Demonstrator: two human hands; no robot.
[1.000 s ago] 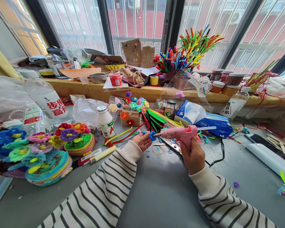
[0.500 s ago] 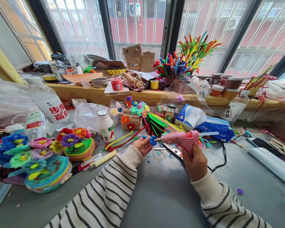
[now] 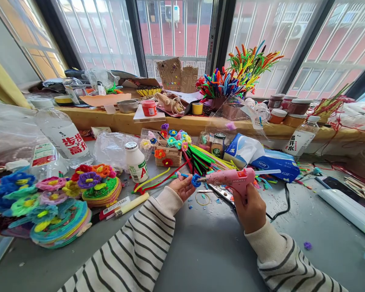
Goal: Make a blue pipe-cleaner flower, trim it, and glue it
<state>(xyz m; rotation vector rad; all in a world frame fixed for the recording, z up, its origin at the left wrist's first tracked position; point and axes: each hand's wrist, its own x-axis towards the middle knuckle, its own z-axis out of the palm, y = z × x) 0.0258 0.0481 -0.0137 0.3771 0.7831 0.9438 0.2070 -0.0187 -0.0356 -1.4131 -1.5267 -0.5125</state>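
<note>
My left hand (image 3: 182,186) pinches a small blue pipe-cleaner flower (image 3: 196,180) above the grey table. My right hand (image 3: 250,209) is wrapped round the grip of a pink hot glue gun (image 3: 231,177). The gun's metal nozzle touches the blue flower. A black cord (image 3: 280,202) runs from the gun across the table to the right. Both arms wear striped sleeves. Scissors (image 3: 222,192) lie on the table just under the gun.
Stacks of coiled pipe-cleaner flower discs (image 3: 61,215) fill the left. A small white bottle (image 3: 136,162), a wooden crate of flowers (image 3: 168,152), loose pipe cleaners (image 3: 203,158) and a blue tissue pack (image 3: 275,164) lie behind my hands. A cluttered wooden sill (image 3: 182,119) runs along the windows.
The view has shifted slightly since a second ago. My hands stay together, the glue gun nozzle still at the blue flower.
</note>
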